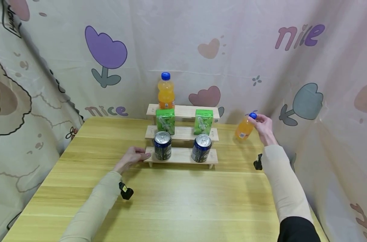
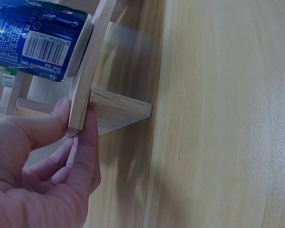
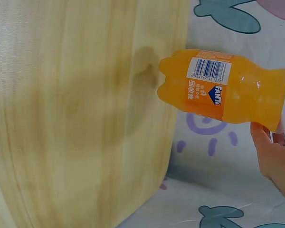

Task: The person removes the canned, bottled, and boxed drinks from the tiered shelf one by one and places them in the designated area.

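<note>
My left hand point(image 1: 133, 157) pinches the left end of the lowest board of a three-step wooden shelf point(image 1: 181, 155), thumb on top and fingers beneath in the left wrist view. A blue drink can point(image 2: 35, 40) stands on that board close to the thumb. Off to the right of the shelf, my right hand point(image 1: 263, 127) grips an orange soda bottle point(image 1: 244, 129) near its blue cap. The bottle is tilted, and its Fanta label point(image 3: 210, 85) faces the right wrist camera. Its base is raised over the table, with a shadow on the wood.
On the shelf, another orange soda bottle point(image 1: 166, 91) occupies the top step, two green drink cartons point(image 1: 203, 122) the middle one, and a second can point(image 1: 201, 148) the bottom one. A patterned curtain point(image 1: 159, 40) hangs behind the wooden table point(image 1: 183, 201) and along both sides.
</note>
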`<state>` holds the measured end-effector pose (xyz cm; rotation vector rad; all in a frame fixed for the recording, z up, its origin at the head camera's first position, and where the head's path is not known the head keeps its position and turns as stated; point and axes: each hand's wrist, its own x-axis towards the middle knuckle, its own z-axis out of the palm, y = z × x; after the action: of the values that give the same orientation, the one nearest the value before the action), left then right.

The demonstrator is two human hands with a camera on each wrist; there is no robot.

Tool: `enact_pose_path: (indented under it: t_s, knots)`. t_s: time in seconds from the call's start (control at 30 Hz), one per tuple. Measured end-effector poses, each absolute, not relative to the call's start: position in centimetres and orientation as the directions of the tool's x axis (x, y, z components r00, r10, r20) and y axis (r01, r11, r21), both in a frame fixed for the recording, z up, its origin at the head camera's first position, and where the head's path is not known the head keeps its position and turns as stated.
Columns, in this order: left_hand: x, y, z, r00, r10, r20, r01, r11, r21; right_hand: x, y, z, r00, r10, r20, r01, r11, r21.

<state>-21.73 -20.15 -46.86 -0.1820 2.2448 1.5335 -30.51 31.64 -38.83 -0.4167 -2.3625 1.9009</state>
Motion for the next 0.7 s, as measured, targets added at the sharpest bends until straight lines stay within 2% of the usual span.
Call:
enact_pose_path:
  t_s: [0.7]
  knots:
    - [-21.8,-20.1,-46.9,-0.903,0.106,-0.416,-0.345,0.396,0.851,-30.5,31.8,-40.5,-0.948,0.294,-0.123,0.200,0.249,-0.948]
